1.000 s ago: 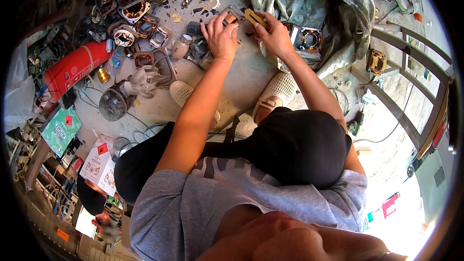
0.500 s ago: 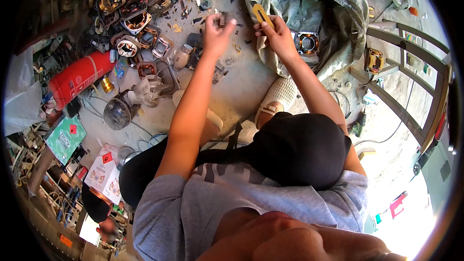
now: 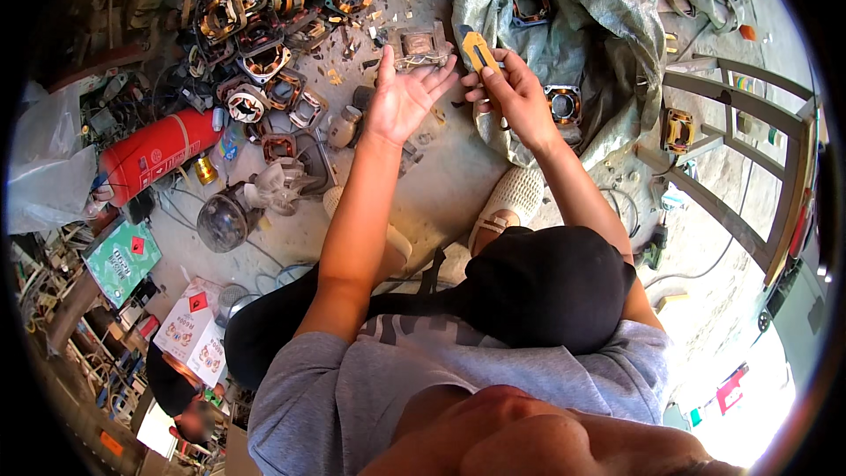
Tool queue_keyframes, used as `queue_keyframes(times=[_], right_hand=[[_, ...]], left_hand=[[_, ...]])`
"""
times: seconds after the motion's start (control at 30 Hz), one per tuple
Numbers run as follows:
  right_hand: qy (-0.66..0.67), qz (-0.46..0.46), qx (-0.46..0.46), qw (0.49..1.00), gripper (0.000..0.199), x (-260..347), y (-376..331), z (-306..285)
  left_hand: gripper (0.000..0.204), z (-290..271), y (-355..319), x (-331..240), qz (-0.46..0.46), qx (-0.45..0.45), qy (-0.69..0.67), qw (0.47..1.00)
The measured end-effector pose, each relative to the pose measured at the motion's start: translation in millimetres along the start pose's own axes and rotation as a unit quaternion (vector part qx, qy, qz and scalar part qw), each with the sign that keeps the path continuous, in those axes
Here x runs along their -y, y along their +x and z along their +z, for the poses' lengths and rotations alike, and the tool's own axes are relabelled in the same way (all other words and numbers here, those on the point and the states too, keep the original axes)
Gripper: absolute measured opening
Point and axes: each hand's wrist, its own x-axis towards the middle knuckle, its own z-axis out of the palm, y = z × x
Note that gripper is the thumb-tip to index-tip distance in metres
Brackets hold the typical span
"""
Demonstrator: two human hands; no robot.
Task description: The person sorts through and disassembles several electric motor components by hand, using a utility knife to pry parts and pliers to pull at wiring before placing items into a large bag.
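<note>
A yellow utility knife (image 3: 478, 51) with a dark tip is gripped in my right hand (image 3: 518, 95), its tip pointing up and away from me. My left hand (image 3: 401, 106) is turned palm up with the fingers spread and nothing in the palm. Just beyond its fingertips sits a squarish motor stator (image 3: 418, 44) with dull copper-coloured windings; I cannot tell whether the fingers touch it. To the right of the knife, a grey-green woven sack (image 3: 608, 53) lies spread open with a stator (image 3: 562, 104) and another stator (image 3: 530, 5) on it.
A heap of stators (image 3: 256, 18) fills the far left. Nearer are a red cylinder (image 3: 163, 154), a clear dome-shaped part (image 3: 225, 222) and a jar-like part (image 3: 344, 126). At right stands a metal frame (image 3: 740, 115). A person (image 3: 181, 388) is at lower left.
My left hand has opened out, palm up, and the stator beyond it shows more fully. My right hand still holds the knife, slightly shifted. The whole view has moved a little.
</note>
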Motion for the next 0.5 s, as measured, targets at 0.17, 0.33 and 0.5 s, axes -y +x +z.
queue_keyframes(times=[0.17,0.33,0.5], right_hand=[[-0.199,-0.046,-0.005,0.979,0.043,25,-15,18],[-0.280,-0.132,-0.032,0.950,0.049,15,-11,23],[-0.304,-0.131,-0.045,0.943,0.049,15,-9,26]], left_hand=[[0.070,-1,-5,2,0.032,-0.032,0.107,0.993],[0.063,-3,-4,5,0.040,-0.046,0.136,0.989],[0.055,-5,-4,8,0.042,-0.059,0.149,0.986]])
